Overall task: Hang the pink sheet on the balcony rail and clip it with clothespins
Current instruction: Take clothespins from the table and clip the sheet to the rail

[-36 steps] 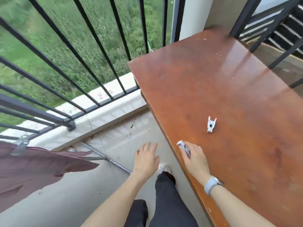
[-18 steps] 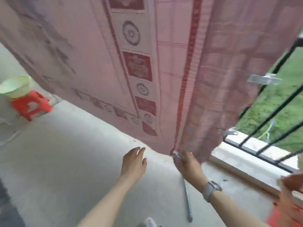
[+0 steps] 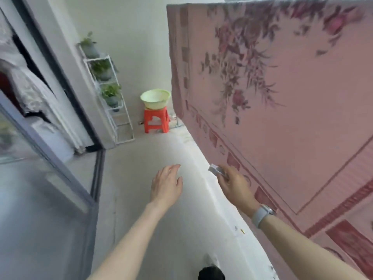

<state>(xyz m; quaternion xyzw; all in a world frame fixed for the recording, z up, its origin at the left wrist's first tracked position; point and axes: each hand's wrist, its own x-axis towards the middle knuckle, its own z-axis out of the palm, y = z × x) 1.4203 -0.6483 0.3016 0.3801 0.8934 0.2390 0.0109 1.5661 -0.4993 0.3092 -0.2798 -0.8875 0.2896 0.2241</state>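
At the far left there is a sliding glass door (image 3: 46, 162), and behind it a white plant rack (image 3: 109, 93) with small green plants stands against the wall. Next to the rack, a pale green basin (image 3: 155, 99) sits on an orange stool (image 3: 156, 122).

In the middle, the left hand (image 3: 166, 183) hangs over the grey floor with the fingers relaxed and spread; it holds nothing. Just to the right of it, the right hand (image 3: 235, 183) pinches a light grey clothespin (image 3: 216, 170) between thumb and fingers, and there is a grey watch (image 3: 262, 215) on the wrist.

The pink sheet (image 3: 282, 98) fills the right side. It is already draped from its top edge and hangs down almost to the low white ledge (image 3: 220, 209) of the balcony. The rail itself is hidden under the cloth.

In my judgement, the step now is to bring this clothespin to the top edge of the sheet, probably near the far corner. To do it well, the free left hand should first smooth and hold the fabric on the rail, so no fold slips. Then the right hand should squeeze the clothespin fully and push it deep over both cloth and rail before letting go.
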